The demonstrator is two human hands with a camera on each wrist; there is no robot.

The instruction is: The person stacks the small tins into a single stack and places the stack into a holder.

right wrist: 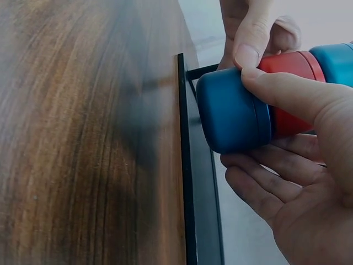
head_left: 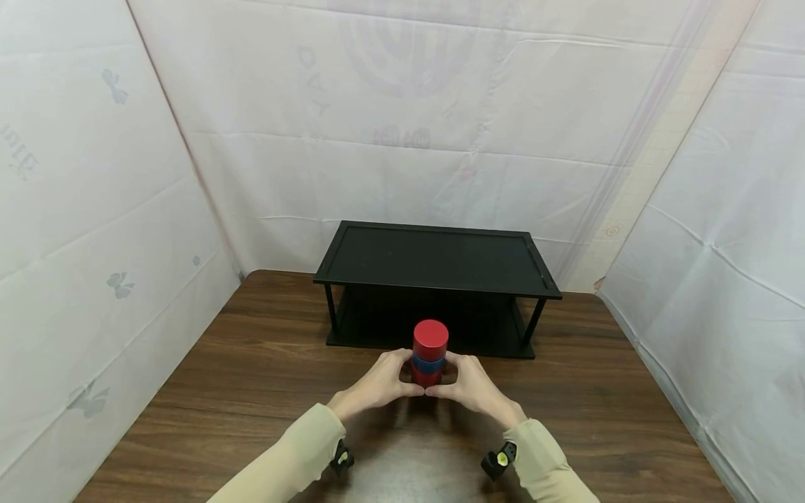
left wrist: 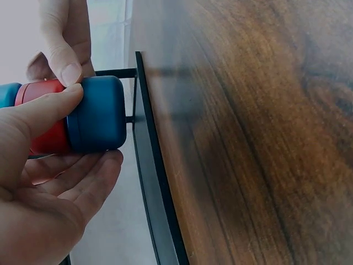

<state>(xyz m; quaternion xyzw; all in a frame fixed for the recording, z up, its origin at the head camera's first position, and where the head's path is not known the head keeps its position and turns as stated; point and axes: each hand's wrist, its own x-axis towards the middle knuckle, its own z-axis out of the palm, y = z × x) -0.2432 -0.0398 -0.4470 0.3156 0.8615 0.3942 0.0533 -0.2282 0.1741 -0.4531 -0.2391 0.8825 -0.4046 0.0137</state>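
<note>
Both hands hold an upright stack of small, round lidded canisters, red and blue by turns. The left hand grips the stack from its left side, the right hand from its right. On the near side their thumb tips meet, at the seam between the lowest blue canister and the red canister above it. Curled fingers pass round the far side. In the head view the thumbs hide the lowest canister. From the wrist views, the stack's base appears raised off the table.
Just beyond the stack stands a black two-level shelf on the brown wooden table. White sheeting hangs behind the table and along both sides. A dark camera is strapped at each wrist.
</note>
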